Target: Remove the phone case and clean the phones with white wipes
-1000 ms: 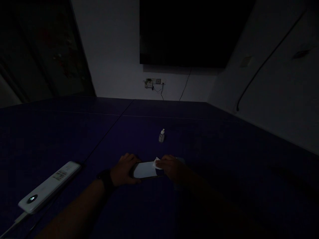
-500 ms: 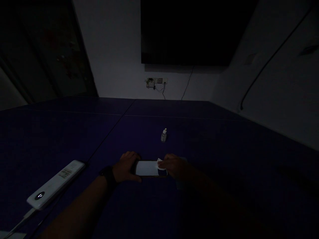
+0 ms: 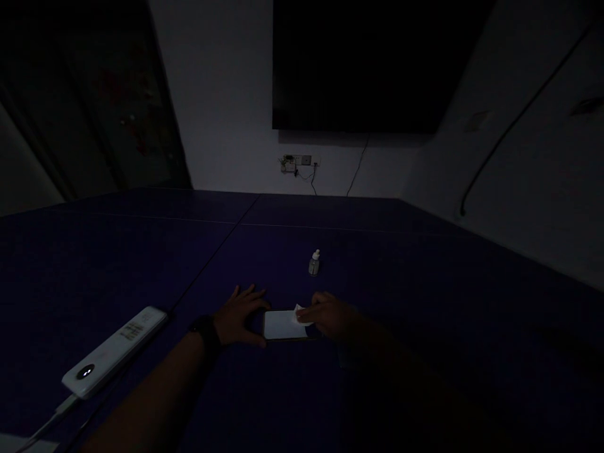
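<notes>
A smartphone (image 3: 279, 325) lies flat on the purple surface with its pale screen lit. My left hand (image 3: 238, 318), wearing a dark watch (image 3: 206, 329), braces the phone's left end between thumb and forefinger, its other fingers spread. On the right part of the screen, my right hand (image 3: 328, 314) presses a small white wipe (image 3: 298, 314) under its fingertips. The hand covers the phone's right end. Beyond the phone stands a small clear bottle (image 3: 314, 264) with a white dropper-style cap.
At the left lies a white power bank (image 3: 116, 349) with a lit round display and a cable (image 3: 51, 416). Dark seams cross the purple surface (image 3: 226, 377). Against the back wall are a large black screen (image 3: 368, 69) and wall sockets (image 3: 299, 162). The room is dim.
The view has shifted slightly. My left fingers have spread further apart at the phone's end. My right hand and the wipe have shifted slightly left along the screen.
</notes>
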Demonstrator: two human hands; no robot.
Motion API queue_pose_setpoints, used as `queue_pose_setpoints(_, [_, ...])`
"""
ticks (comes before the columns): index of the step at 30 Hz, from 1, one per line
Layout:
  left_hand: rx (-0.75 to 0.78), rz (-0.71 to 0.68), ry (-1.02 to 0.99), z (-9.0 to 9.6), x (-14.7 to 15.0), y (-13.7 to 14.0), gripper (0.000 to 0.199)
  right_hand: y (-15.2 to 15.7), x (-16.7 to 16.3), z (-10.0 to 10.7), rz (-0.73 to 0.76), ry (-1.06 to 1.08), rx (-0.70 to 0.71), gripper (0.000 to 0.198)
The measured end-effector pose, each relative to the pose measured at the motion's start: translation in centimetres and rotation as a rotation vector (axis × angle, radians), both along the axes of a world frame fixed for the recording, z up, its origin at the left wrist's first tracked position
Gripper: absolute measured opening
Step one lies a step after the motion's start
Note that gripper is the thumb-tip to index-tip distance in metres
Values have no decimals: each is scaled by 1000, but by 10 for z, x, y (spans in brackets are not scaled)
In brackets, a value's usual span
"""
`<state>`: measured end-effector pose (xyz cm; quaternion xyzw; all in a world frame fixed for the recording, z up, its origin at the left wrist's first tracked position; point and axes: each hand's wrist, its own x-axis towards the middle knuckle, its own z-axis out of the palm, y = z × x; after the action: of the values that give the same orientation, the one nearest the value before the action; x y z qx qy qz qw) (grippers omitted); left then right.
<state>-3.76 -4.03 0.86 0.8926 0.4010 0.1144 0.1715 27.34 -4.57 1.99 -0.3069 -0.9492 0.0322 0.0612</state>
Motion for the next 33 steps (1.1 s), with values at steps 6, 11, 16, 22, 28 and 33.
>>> queue_pose_setpoints(6, [-16, 20, 16, 4, 1, -2, 85, -7, -35, 8, 111, 1, 47, 54])
queue_pose_setpoints(11, [17, 21, 9, 1, 1, -4, 85, 2, -27, 12, 127, -6, 86, 48])
queue_pose_setpoints(16, [39, 30, -14, -3, 5, -4, 87, 4, -29, 13, 160, -15, 88, 49])
queue_pose_setpoints(22, [10, 46, 0, -1, 6, -4, 87, 2, -52, 18, 189, -30, 90, 51])
queue_pose_setpoints(28, [23, 47, -17, 1, 6, -4, 87, 5, -7, 26, 97, -39, -15, 45])
queue_pose_setpoints(33, [-9, 59, -23, 4, 7, -5, 85, 9, 26, 20, 17, -60, -37, 46])
